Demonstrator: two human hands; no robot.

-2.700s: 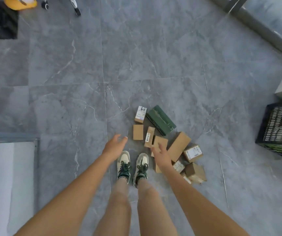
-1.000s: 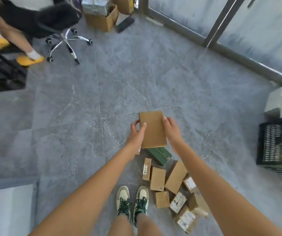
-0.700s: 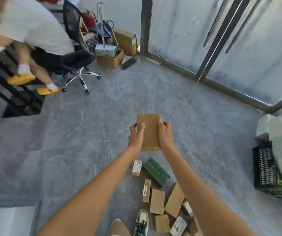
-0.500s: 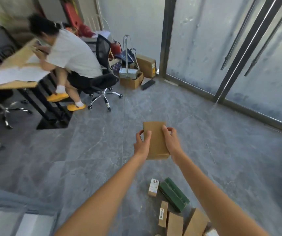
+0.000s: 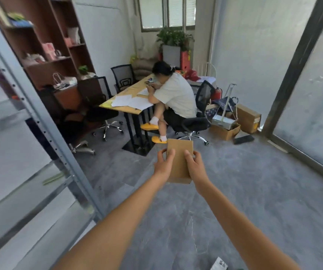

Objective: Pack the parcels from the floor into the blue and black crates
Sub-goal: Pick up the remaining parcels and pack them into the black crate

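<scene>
Parcel count first: we are seeing one plain brown cardboard parcel point(image 5: 179, 160) held out in mid-air above the grey floor point(image 5: 254, 191), plus one labelled parcel corner point(image 5: 219, 266) peeking in at the bottom edge. Going left to right, we are passing one metal shelving post point(image 5: 39, 114); our left hand point(image 5: 163, 165) is gripping the parcel's left edge, our right hand point(image 5: 195, 167) is gripping its right edge, fingers curled around it. Beyond, one seated person point(image 5: 173, 98) is leaning over one desk point(image 5: 125, 106).
</scene>
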